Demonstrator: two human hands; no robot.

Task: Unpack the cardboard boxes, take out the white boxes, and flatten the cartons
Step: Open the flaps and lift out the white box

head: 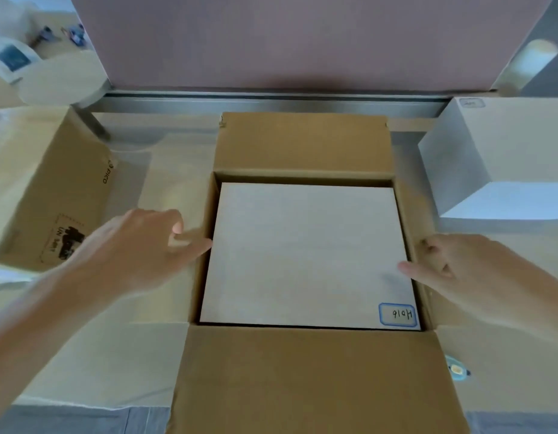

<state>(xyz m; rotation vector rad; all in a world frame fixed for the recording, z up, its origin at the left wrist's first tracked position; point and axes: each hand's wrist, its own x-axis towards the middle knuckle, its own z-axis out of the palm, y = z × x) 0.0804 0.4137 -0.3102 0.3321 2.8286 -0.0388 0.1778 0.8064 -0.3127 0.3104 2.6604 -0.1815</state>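
An open cardboard carton (pixel 302 145) stands in the middle of the table with its flaps folded outward. Inside it lies a white box (pixel 305 255), with a blue-framed label at its near right corner. My left hand (pixel 136 245) hovers at the carton's left wall, its fingers stretched toward the white box's left edge. At the right wall, the fingertips of my right hand (pixel 465 270) reach the white box's right edge. Neither hand holds anything.
A second cardboard carton (pixel 42 189) lies on its side at the left. Another white box (pixel 506 164) stands at the right. A pinkish partition (pixel 302 42) closes off the table's far edge. A small blue object (pixel 457 369) lies near the right flap.
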